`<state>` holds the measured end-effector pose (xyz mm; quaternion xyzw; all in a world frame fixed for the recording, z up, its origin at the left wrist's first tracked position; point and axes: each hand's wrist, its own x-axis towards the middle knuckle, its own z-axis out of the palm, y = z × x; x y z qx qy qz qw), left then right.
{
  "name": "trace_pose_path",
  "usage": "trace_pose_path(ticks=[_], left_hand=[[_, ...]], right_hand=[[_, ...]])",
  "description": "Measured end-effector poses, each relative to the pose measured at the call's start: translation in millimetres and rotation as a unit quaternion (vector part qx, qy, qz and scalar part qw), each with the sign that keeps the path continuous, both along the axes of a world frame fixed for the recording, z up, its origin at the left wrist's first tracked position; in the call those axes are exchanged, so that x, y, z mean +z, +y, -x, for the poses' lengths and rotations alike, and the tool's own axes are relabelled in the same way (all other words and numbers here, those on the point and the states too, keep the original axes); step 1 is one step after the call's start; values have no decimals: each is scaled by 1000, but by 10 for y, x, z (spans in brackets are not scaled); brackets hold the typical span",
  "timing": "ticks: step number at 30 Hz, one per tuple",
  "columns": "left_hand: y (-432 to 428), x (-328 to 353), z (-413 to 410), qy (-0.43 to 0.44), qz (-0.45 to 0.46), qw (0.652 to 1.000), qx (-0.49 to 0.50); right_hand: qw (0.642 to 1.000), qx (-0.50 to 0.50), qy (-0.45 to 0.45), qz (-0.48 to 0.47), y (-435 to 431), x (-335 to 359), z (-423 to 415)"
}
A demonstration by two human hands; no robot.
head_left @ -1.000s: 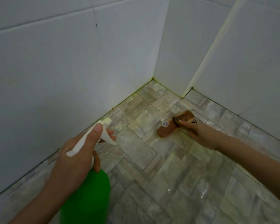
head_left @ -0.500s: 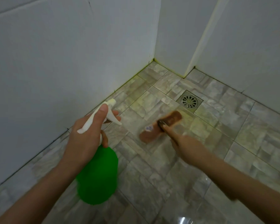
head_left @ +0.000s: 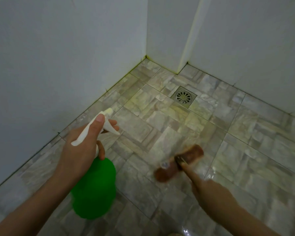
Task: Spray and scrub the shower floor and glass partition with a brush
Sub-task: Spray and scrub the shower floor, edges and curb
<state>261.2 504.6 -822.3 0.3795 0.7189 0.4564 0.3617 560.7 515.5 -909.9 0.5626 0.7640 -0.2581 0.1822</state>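
My left hand (head_left: 82, 150) grips the green spray bottle (head_left: 94, 188) by its white trigger head, thumb on top and fingers (head_left: 113, 123) curled at the lever, above the shower floor (head_left: 245, 150). My right hand (head_left: 206, 189) grips the brown brush (head_left: 179, 163) on the tiles, forefinger laid along it, well short of the drain (head_left: 183, 96). The brush is blurred, and my other right fingers are hidden under the hand.

Tiled floor (head_left: 262, 150) w/ drain (head_left: 184, 96), brush (head_left: 193, 155) on it.
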Motion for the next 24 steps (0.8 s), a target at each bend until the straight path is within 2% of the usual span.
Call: trace_pose_path(ticks=[3, 6, 9, 11, 15, 17, 18, 21, 24], left_hand=[[-18, -21, -63, 4, 12, 1000, -12], [-10, -46, -148, -4, 21, 999, -27], [-9, -109, -209, 18, 14, 998, -62], [-31, -140, -227, 24, 8, 996, -82], [-84, -72, -169, 14, -12, 994, -105], [-114, -52, -119, 3, -10, 993, -119], [-141, -46, -87, -6, -9, 992, -124], [-224, -59, 60, -21, -7, 988, -156], [-240, -79, 188, -28, 3, 979, -203]], right_hand=[[997, -28, -58, 30, -206, 46, -167], [996, -48, 35, -67, 365, -179, 86], [993, -52, 53, -97, 1058, -284, 274], [994, -58, 36, -89, 946, -214, 91], [997, -66, -4, -32, -212, 44, -377], [996, -84, -21, -7, -433, 72, -415], [996, -84, -30, -13, -393, 42, -346], [992, -90, 17, -87, 42, -142, 47], [991, -106, 26, -80, 472, -160, 289]])
